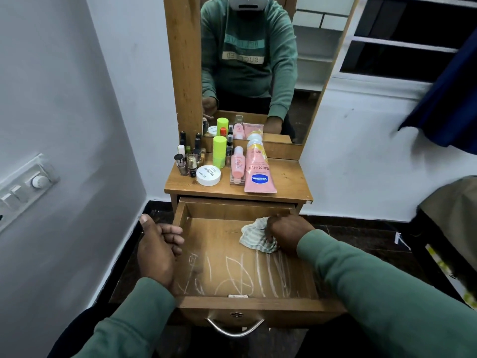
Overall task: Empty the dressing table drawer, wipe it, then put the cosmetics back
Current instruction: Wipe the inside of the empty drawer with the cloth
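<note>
Right hand [285, 235] fisted on striped cloth [254, 237] in emptied drawer [232, 302], left hand [157, 245] loosely open on its side wall, cosmetics [219, 161] on tabletop; risk: chalk scribbles [240, 276] near the front get missed.

Right hand [285, 235] on cloth [254, 237] in drawer [222, 302]

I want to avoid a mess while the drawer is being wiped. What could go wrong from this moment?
1. The drawer is pulled far out; pressing down with the cloth in the right hand might strain or tip it.
2. The nail polish bottles crowd the tabletop's left edge, so shaking could topple them.
3. The white scribbles on the drawer floor may smear rather than lift.
</note>
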{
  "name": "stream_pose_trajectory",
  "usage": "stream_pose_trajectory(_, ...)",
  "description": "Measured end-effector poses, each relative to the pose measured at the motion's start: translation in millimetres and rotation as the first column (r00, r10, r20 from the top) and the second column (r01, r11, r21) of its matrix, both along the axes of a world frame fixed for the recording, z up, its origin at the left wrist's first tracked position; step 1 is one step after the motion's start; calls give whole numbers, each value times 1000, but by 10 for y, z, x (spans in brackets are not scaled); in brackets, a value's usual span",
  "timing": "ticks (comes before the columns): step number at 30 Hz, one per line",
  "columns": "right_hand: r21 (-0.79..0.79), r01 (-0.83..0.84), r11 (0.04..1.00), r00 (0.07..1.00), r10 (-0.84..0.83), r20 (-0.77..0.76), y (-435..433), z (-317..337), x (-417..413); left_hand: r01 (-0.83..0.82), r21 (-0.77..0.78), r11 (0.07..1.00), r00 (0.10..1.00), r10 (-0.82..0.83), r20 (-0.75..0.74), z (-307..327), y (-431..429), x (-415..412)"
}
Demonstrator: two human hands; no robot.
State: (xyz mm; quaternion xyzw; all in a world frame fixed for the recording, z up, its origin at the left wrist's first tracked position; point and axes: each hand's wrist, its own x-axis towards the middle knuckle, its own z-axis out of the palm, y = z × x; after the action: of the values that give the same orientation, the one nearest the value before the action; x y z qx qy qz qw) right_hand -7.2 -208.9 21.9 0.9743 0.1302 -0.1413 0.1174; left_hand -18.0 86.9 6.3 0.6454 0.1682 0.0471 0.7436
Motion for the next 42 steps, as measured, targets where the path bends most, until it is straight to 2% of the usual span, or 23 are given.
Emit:
stream_pose_trajectory(5,-124,1,992,999,4,47,136,-24,-31,4,-1,1000,1000,-4,-8,63,-20,-31)
stream_pose_trajectory(11,-164,-23,986,999,30,36,201,-36,-97,6,-2,1000,1000,-6,-7,73,-7,-43)
stream_pose_trajectory(18,-16,89,996,996,-90,-21,289,-203,-187,-35,-39,999,999,36,18,86,-9,-47)
stream_pose_trajectory(22,175,152,973,988,-142,-65,400,-201,-98,-122,-89,989,992,124,17,95,-4,-40)
stream_pose_trajectory(26,343,146,928,989,-134,-58,781,-120,-32,-169,-145,975,985,170,-3,110,8,-34)
stream_pose_trajectory(29,441,73,894,997,-79,-5,1124,-127,50,-169,-155,973,985,170,-3,116,2,-39)
stream_pose_trajectory(36,496,39,867,999,-23,-38,1483,-329,379,-177,-158,972,983,181,13,76,27,-9)
stream_pose_trajectory(42,526,-13,850,997,53,-60,1585,-287,339,-209,-205,956,977,211,-14,82,48,4)
